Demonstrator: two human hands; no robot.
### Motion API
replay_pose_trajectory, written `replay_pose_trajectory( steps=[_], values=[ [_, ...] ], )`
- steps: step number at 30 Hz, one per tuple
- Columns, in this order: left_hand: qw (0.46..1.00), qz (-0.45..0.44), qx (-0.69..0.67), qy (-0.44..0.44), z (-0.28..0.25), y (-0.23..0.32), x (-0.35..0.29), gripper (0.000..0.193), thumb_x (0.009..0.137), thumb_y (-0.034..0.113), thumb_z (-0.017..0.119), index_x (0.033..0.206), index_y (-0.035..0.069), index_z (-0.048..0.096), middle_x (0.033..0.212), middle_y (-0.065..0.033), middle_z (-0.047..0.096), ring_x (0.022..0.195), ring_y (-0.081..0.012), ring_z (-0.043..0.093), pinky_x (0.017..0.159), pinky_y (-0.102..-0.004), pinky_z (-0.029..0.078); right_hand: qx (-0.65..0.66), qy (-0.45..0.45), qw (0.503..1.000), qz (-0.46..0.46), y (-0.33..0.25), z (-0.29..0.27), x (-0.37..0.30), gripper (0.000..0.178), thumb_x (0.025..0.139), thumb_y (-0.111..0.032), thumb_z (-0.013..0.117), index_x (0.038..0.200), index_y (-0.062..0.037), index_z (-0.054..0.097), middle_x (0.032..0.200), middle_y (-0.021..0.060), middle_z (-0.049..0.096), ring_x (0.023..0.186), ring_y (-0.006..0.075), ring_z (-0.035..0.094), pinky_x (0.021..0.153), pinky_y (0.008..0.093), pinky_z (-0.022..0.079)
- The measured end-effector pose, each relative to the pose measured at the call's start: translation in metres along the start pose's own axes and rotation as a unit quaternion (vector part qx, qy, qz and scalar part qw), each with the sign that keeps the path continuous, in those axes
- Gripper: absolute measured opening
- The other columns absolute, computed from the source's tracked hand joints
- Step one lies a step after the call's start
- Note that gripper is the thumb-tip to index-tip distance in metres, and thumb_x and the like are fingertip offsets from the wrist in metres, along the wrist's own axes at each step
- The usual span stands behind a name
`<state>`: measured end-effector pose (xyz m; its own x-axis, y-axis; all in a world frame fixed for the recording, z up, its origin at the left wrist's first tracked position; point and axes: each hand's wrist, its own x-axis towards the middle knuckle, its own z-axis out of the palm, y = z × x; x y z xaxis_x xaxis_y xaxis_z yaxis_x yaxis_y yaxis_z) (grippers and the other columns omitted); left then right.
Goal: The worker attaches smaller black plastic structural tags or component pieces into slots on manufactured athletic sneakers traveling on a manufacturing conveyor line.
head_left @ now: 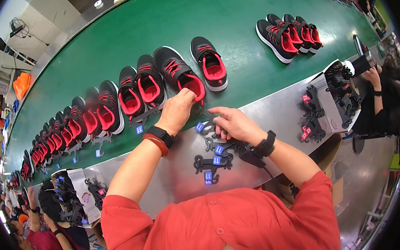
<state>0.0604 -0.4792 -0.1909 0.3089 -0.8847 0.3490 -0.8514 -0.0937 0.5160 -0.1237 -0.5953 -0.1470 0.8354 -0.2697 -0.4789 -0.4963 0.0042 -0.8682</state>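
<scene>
Centre frame: left hand [176,112] pinching the heel of a black-and-red shoe [171,68] on the green table [235,31]. Right hand [238,124] just right, index finger out near a blue tag [199,127]; can't tell its grip. Seems hanger-fitting; next move likely needs a steadied heel. Loose hangers [200,163] lower centre.
</scene>
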Motion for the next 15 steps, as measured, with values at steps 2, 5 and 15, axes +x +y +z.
replay_pose_trajectory(
  steps=[2,5,15],
  values=[
    [1.000,-0.006,0.015,-0.005,0.000,-0.004,0.000,0.015,0.084,0.003,0.055,0.098,0.006,0.059,0.094,-0.0116,0.060,0.082,-0.0348,0.063,0.069,-0.0431,0.052,-0.016,-0.032,0.999,0.005,-0.007,-0.009,0.008,0.037,0.097,-0.015,0.049,0.133,-0.0057,0.051,0.067,0.0004,0.059,0.052,0.0066,0.055,0.048,0.0224,0.046],
    [0.998,-0.027,0.054,-0.015,-0.008,0.004,0.003,0.028,0.085,0.003,0.051,0.111,0.009,0.057,0.103,-0.0114,0.060,0.085,-0.0345,0.064,0.070,-0.0434,0.053,0.021,-0.054,0.998,-0.007,-0.010,-0.020,0.019,0.035,0.097,-0.020,0.051,0.129,-0.0054,0.053,0.066,-0.0005,0.059,0.051,0.0061,0.054,0.047,0.0222,0.045],
    [0.981,0.003,0.155,-0.114,-0.030,0.028,0.011,0.034,0.088,0.013,0.056,0.123,0.016,0.055,0.085,-0.0127,0.058,0.065,-0.0347,0.063,0.056,-0.0457,0.052,-0.321,0.172,0.877,-0.312,-0.022,-0.080,0.052,0.033,0.089,-0.013,0.059,0.122,-0.0074,0.058,0.112,0.0097,0.063,0.081,0.0191,0.062,0.073,0.0296,0.052]
  ],
)
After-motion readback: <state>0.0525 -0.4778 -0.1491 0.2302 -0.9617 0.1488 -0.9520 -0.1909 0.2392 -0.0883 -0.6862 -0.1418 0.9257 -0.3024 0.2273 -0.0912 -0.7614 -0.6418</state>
